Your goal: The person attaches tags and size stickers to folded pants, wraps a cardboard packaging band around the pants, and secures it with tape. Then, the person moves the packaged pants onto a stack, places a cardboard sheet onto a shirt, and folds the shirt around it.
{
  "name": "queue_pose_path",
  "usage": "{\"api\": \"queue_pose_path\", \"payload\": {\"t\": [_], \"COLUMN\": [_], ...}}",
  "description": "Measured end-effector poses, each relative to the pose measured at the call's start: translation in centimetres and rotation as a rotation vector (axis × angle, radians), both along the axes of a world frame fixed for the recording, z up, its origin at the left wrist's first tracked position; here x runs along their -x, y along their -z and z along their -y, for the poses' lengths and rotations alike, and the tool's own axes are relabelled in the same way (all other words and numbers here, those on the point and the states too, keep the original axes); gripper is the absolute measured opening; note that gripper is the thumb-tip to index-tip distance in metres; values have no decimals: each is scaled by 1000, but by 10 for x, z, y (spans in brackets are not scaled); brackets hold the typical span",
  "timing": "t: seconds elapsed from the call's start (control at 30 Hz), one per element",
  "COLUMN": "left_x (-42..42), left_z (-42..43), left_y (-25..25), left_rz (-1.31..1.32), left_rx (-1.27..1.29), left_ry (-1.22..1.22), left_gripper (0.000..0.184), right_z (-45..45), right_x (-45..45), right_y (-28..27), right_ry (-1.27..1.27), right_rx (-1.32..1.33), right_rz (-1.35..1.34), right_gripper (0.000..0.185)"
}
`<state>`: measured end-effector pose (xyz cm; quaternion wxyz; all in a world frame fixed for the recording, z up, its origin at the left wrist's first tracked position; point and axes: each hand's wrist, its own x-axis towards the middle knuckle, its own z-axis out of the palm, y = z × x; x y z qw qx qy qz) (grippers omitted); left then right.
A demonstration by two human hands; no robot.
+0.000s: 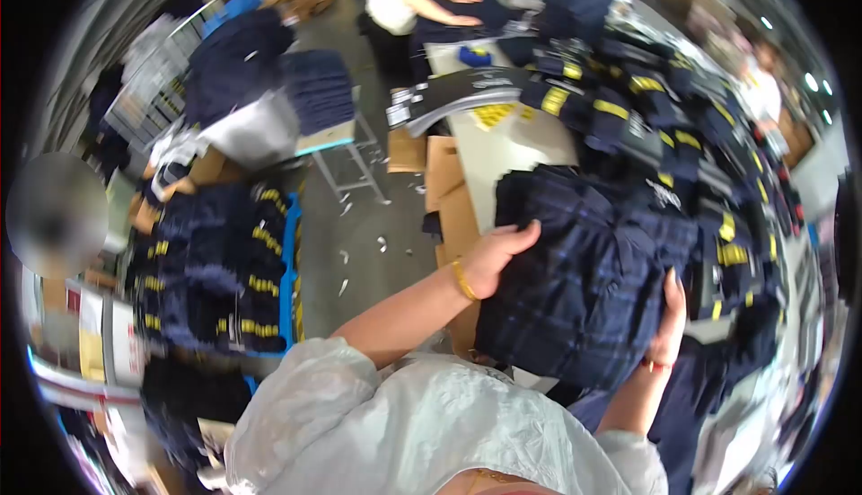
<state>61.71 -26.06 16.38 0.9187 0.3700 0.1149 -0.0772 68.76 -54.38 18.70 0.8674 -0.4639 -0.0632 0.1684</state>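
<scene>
Garment stacks [316,91], a worktable [539,143] and cardboard boxes [455,212] mark a clothing workshop.

The folded cloth [579,288] is dark navy, with a check pattern of lighter blue lines. The shirt [404,423] is white (slightly greyish, I would say). One bracelet [463,281] is golden yellow. The cardboard [456,212] is brown, the pallet [289,266] bright blue, the floor [382,270] grey.

The left forearm [409,315] slants toward two o'clock, and the left hand [487,266] lays its thumb [519,240] the same way — its other fingers out of sight. The right forearm [636,398] aims at one o'clock, the right hand [666,326] with its thumb [673,297] toward twelve — fingers mostly hidden. The two hands stand well apart.
</scene>
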Motion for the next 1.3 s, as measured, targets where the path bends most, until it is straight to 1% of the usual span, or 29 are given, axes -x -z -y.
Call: {"api": "queue_pose_path", "payload": {"t": [0.07,0.1,0.13,0.17,0.2,0.23,0.3,0.33,0.4,0.43,0.47,0.5,0.53,0.67,0.73,0.77,0.83,0.9,0.93,1.0,1.03,1.07,1.1,1.17,1.2,1.3], "left_x": [7,7,7,9,9,5,1,0,7,12,17,22,29,85,109,121,145,164,172,195,199,201,204,219,224,235], "left_z": [5,1,3,8,3,-3,-6,-7,-8,-9,-13,-14,-16,-9,-4,0,7,17,26,39,47,54,63,85,98,152], "left_y": [-22,-23,-26,-39,-40,-38,-50,-60,-83,-90,-100,-104,-105,-97,-74,-60,-28,19,41,71,77,81,84,90,89,82], "left_rz": [72,149,156,150,180,211,244,261,393,392,455,521,520,377,308,303,223,4,5,-252,-246,-293,-341,-442,-438,-411], "left_rx": [37,-103,-23,60,59,58,36,23,63,72,27,-18,-6,-43,-68,-45,-11,102,114,243,241,275,306,363,358,141], "left_ry": [-5,33,53,69,133,190,230,250,371,397,382,369,401,480,517,577,798,972,1002,1118,1134,1207,1280,1419,1430,1478], "left_gripper": [33,36,37,38,38,39,38,36,34,34,34,34,34,35,33,33,33,33,33,34,34,34,34,34,34,30], "right_z": [-15,-18,-18,-15,-11,-10,-8,3,8,1,-11,-18,-19,-4,-8,-4,3,2,-2,1,-3,-6,-8,-6,-2,23], "right_x": [9,12,14,11,9,9,24,17,35,50,66,81,95,167,219,244,297,354,371,413,426,437,446,468,480,512], "right_y": [-19,-24,-28,-25,-21,-23,-42,-37,-63,-77,-94,-100,-98,-71,-48,-32,7,35,48,88,93,97,101,115,125,165], "right_ry": [36,50,63,68,70,98,135,141,-358,-332,32,397,431,-142,517,487,546,566,600,657,641,621,631,602,609,816], "right_rx": [17,37,61,47,34,26,22,17,-285,-281,-165,-51,-49,-380,20,-88,-117,-191,-244,-383,-442,-505,-510,-677,-678,-791], "right_rz": [9,10,2,-19,-42,1,40,50,68,71,-39,-147,-148,78,32,15,-88,-216,-214,-212,-210,-205,-189,-77,-68,-125], "right_gripper": [38,38,38,38,37,36,34,35,36,36,35,34,34,39,36,38,38,41,45,50,52,54,54,60,60,65]}}
